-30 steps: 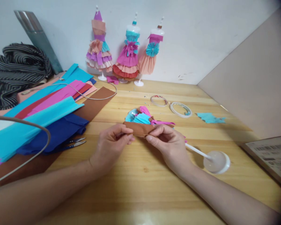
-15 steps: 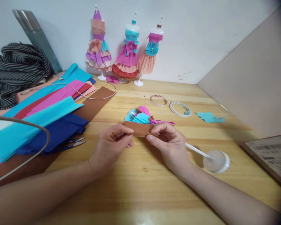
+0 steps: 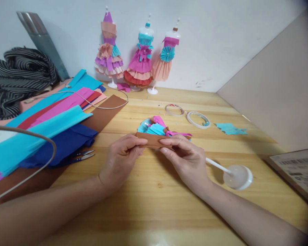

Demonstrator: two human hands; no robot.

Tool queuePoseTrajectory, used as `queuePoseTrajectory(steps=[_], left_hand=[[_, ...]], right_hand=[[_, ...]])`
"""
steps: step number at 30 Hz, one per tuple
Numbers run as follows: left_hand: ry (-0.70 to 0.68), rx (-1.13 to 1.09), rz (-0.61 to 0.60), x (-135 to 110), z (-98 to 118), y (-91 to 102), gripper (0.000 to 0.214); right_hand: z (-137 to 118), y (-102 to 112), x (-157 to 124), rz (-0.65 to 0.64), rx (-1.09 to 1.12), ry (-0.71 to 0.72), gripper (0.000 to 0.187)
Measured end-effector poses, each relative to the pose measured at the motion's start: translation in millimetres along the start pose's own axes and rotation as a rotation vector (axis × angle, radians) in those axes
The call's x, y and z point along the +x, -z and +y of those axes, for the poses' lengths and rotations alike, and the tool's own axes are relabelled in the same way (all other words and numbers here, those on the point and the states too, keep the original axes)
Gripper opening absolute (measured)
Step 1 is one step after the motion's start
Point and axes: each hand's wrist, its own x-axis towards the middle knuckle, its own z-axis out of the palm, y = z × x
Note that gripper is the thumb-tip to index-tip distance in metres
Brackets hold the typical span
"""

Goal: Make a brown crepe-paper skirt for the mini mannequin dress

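A folded strip of brown crepe paper (image 3: 152,139) is stretched level between my two hands. My left hand (image 3: 122,159) pinches its left end between thumb and fingers. At the other end, my right hand (image 3: 186,155) grips the strip, thumb below and fingers on top. Just behind the strip lies a small mannequin's paper dress (image 3: 155,129) in turquoise, pink and brown, partly hidden by the strip and my fingers. A white mannequin stand (image 3: 237,176) lies on its side to the right, its rod running behind my right hand.
Three dressed mini mannequins (image 3: 145,58) stand against the wall. Tape rolls (image 3: 198,119) and a turquoise paper scrap (image 3: 231,128) lie to the right. On the left are coloured paper sheets (image 3: 48,128), thread snips (image 3: 83,156), a cable (image 3: 51,153) and striped cloth (image 3: 23,80). A box (image 3: 297,171) sits far right.
My right fingers have slid slightly left along the brown strip, and its front face is turned a little more toward me. The view has shifted slightly.
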Motion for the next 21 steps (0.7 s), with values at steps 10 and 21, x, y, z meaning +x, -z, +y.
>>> queuePoseTrajectory(steps=[10, 21], left_hand=[[0.012, -0.015, -0.001, 0.0, -1.1, 0.3, 0.016], [0.248, -0.233, -0.003, 1.7, 8.2, -2.3, 0.008]], right_hand=[[2.3, -2.5, -0.4, 0.003, 0.105, -0.126, 0.005], [1.5, -4.0, 1.5, 0.031, 0.273, -0.288, 0.021]])
